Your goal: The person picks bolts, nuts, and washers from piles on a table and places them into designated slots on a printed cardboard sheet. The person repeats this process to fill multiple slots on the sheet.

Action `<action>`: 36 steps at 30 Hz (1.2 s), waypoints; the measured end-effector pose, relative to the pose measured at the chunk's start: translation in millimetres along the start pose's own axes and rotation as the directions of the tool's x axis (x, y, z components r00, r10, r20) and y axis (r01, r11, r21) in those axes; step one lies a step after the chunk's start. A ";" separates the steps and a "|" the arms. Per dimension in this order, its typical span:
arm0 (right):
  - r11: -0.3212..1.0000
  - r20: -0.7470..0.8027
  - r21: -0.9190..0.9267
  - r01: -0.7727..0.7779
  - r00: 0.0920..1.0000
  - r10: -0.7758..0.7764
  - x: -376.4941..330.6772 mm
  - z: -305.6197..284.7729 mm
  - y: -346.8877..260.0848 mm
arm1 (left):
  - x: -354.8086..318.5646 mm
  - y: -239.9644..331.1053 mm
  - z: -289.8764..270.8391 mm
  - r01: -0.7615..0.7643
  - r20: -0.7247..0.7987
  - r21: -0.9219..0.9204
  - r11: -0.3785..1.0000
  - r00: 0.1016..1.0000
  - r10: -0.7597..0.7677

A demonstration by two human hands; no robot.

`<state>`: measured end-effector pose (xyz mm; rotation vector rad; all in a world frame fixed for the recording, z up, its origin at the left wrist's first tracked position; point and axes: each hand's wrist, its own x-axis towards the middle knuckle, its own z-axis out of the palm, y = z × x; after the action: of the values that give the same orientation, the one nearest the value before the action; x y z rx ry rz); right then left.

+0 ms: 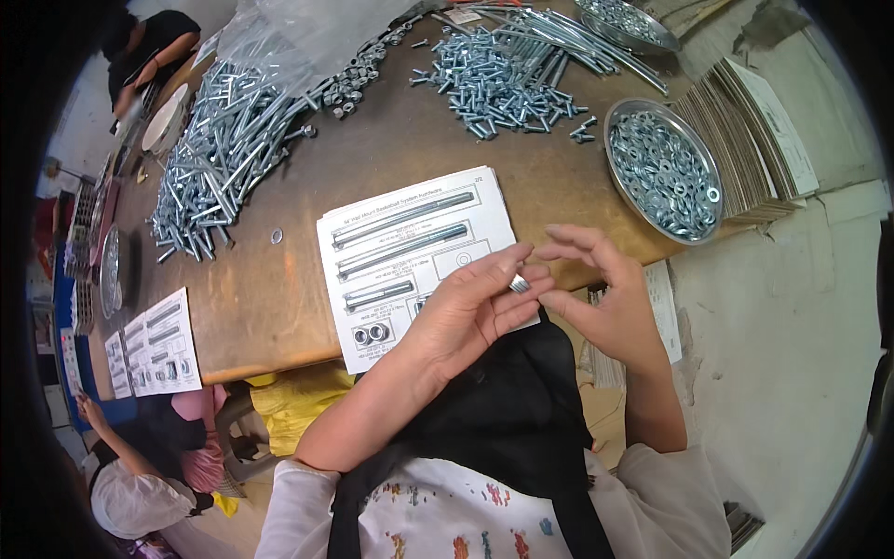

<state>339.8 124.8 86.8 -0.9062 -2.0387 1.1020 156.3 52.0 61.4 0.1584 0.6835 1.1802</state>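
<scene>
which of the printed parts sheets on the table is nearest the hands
The parts sheet at the table's near edge, directly under the left hand. The other sheet lies far off to the left.

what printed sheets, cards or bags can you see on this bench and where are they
Parts sheet: white, bolt drawings, before the hands.
Second sheet: same kind, bench's left edge.
Card stack: fanned, white-faced, right of the washer pan.
Plastic bag: clear, crumpled, top centre.
</scene>
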 end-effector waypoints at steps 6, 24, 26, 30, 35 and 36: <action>0.972 0.250 0.190 -0.140 0.964 0.090 -0.4 -0.7 6.4 | 0.0 -3.1 0.8 0.051 0.080 0.086 0.995 0.995 -0.057; 0.875 0.289 0.411 -0.254 0.947 0.140 -6.0 4.5 11.3 | -5.3 -3.6 0.5 0.069 0.185 0.130 0.989 0.978 -0.093; 0.878 0.290 0.408 -0.250 0.947 0.135 -6.3 3.6 13.5 | -7.0 -3.0 1.2 0.065 0.204 0.125 0.990 0.975 -0.090; 0.872 0.303 0.418 -0.256 0.944 0.132 -4.8 4.7 12.2 | -10.3 -3.0 -0.7 0.057 0.216 0.110 0.992 0.973 -0.080; 0.830 0.332 0.458 -0.317 0.928 0.171 -4.1 11.1 5.3 | -23.9 -7.3 -9.2 0.089 0.150 0.045 0.995 0.984 -0.095; 0.803 0.344 0.483 -0.350 0.919 0.193 -3.6 12.9 4.0 | -30.1 -11.2 -12.7 0.115 0.120 0.045 0.992 0.985 -0.120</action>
<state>332.7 118.0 76.8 -0.7924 -1.6719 1.9416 151.8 17.8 58.5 0.2177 0.5991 1.0358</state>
